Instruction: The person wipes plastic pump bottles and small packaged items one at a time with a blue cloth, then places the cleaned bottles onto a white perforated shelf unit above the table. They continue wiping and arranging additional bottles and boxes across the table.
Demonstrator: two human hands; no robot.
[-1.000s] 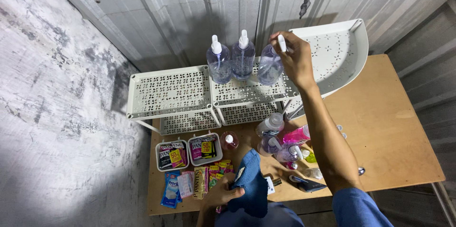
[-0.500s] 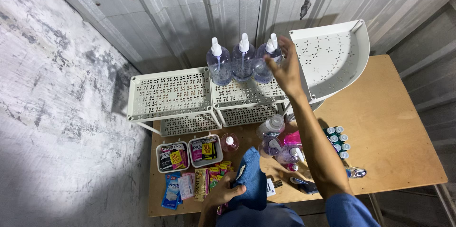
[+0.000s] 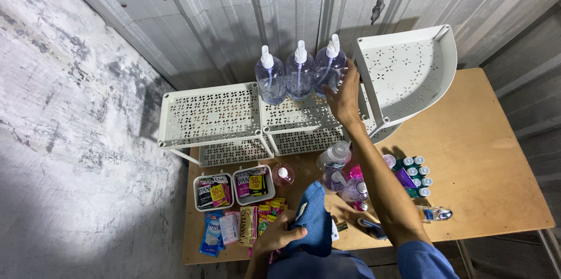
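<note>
Right hand [image 3: 343, 99] is up on the top shelf, fingers spread loosely against the rightmost pump bottle [image 3: 328, 70] — touching its side, not clearly wrapped round it, so whether it is gripping I cannot tell. That bottle is standing upright on the rack [image 3: 292, 116], right beside two more pump bottles [image 3: 286, 77], all three lined up in a row at the back of the shelf against the corrugated wall [image 3: 234, 10].

Left hand [image 3: 279, 237] is low in the frame, closed on a blue cloth [image 3: 312, 223] and holding it just above the table [image 3: 485, 156].

Judging by how things lie, three bottles are shelved and plenty is waiting. The left shelf [image 3: 210, 115] is sitting bare, and so is the corner shelf [image 3: 409, 71] on the right. Down on the table, a cluster of clear and pink bottles [image 3: 345, 177] is standing near the forearm, a group of small green-capped bottles [image 3: 416, 172] is just to its right, two white tubs of sachets [image 3: 234, 188] are sitting side by side under the rack, and loose sachets [image 3: 234, 226] are lying flat at the table's near edge. So this looks like an early stretch, with most of the goods off the shelves.
</note>
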